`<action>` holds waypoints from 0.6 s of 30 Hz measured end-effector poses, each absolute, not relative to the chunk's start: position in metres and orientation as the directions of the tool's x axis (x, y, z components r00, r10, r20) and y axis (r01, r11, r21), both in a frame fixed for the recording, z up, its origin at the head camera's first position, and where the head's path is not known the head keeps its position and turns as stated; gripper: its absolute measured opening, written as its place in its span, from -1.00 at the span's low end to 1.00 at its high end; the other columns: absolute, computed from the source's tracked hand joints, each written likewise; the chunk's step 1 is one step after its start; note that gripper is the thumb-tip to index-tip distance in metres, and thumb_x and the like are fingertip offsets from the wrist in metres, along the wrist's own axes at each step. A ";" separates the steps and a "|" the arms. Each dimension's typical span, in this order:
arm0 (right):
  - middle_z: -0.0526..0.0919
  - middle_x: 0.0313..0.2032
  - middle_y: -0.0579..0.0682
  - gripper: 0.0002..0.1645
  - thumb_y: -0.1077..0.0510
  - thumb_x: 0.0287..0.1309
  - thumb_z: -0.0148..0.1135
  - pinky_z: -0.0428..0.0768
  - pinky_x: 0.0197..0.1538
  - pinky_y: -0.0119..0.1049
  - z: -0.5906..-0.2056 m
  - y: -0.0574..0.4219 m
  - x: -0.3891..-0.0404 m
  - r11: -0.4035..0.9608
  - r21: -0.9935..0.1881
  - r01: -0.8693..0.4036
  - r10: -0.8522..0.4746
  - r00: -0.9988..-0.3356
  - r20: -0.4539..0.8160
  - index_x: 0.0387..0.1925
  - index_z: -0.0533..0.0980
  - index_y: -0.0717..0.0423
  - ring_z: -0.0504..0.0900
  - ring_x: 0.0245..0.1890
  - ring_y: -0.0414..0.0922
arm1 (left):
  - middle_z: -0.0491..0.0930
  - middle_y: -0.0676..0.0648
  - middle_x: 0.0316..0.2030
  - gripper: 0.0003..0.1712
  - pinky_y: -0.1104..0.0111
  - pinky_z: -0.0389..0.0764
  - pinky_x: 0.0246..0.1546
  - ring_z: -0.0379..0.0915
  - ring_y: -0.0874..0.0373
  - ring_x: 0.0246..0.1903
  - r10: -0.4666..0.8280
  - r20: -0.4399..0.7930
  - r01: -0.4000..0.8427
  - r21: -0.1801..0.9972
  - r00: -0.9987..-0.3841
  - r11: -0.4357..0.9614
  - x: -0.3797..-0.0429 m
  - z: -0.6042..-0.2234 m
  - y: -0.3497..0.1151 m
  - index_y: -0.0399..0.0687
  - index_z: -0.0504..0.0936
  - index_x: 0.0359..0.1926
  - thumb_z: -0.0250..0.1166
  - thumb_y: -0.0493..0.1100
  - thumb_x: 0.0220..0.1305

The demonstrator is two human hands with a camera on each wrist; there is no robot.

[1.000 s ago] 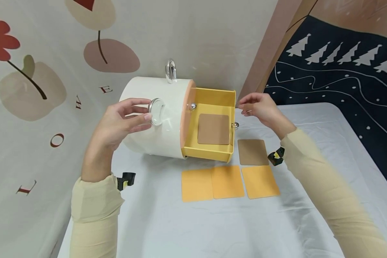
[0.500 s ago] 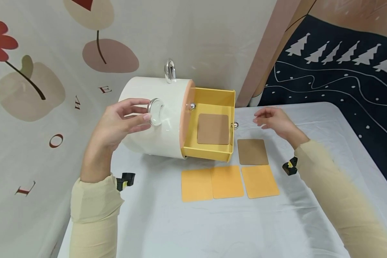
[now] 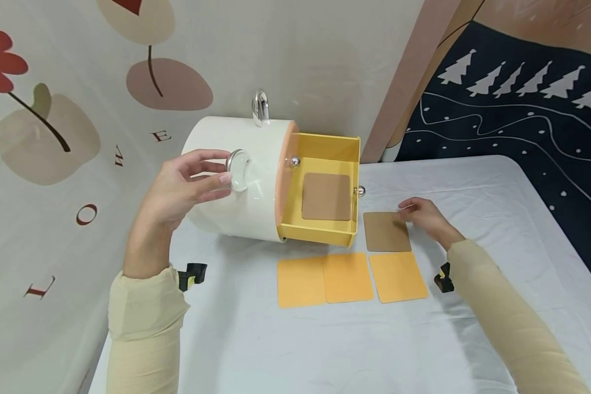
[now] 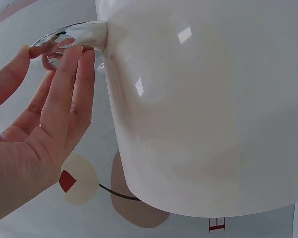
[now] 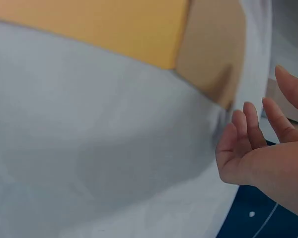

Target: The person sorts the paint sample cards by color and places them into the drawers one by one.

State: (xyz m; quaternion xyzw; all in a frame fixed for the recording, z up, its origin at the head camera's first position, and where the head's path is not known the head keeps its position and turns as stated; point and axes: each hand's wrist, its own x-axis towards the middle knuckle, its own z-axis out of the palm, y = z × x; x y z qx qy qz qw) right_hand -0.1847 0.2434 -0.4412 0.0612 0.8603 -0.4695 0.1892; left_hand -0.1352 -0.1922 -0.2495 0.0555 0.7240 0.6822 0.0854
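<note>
The loose brown square (image 3: pixel 384 232) lies flat on the white cloth (image 3: pixel 335 350), between the yellow drawer (image 3: pixel 317 236) and your right hand (image 3: pixel 426 216). It looks thin, light and fairly stiff, so pinch a free edge (flat pieces can be fiddly). Your right fingers bend loosely by its far corner, gripping nothing; contact is unclear. Your left hand (image 3: pixel 179 183) holds the chrome handle (image 4: pixel 92 33) on the glossy, probably slippery white drum (image 3: pixel 231 219).
</note>
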 end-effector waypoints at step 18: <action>0.25 -0.15 0.23 -0.35 0.24 0.01 0.30 0.35 -0.22 -0.21 -0.463 0.243 -0.179 0.656 -0.691 0.302 0.011 -0.920 -0.392 0.08 0.24 0.42 0.23 -0.18 0.07 | 0.45 -0.17 -0.21 -0.62 0.32 0.65 -0.20 0.55 0.15 -0.34 0.199 -0.048 -0.037 0.997 -0.979 0.060 -0.135 -0.248 -0.192 -0.19 0.53 -0.03 0.32 -0.38 0.07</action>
